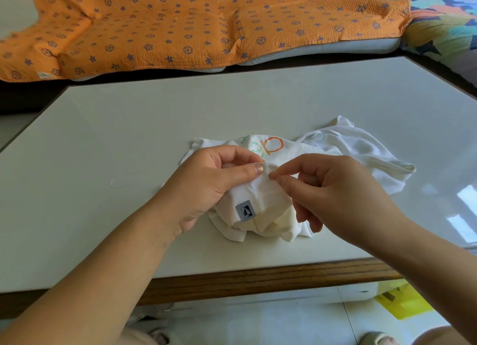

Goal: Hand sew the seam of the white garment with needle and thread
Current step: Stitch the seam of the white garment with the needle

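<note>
A pale, glossy table (103, 138) with a wooden front edge (258, 280) is seen from above; tiled floor is visible under it.

- Nearest, below the right forearm, a yellow item (405, 303) is seen on the floor; what it is cannot be told.
- Left hand (211, 184): a fold of the white garment (361, 151) is pinched between thumb and curled fingers, the thumb laid flat across the cloth and pointing toward the right hand.
- Right hand (335, 189): a thin needle (275, 171) is pinched between thumb and forefinger, its tip at the fabric just beside the left thumbnail. The other fingers are loosely curled above the cloth.
- The garment is bunched on the table under and between both hands, and spreads out beyond the right hand. A grey label (245, 210) is sewn on the fold below the left thumb. An orange printed letter (273, 144) is seen just beyond the fingertips.
- Well out from the left hand, a faint pale looped line (114, 186) is noted on the table, possibly thread.
- Farthest, past the table, an orange blanket (180, 22) with blue star and wheel marks is draped over a cushion; a multicoloured quilt (444, 29) is seen beyond the right hand.
</note>
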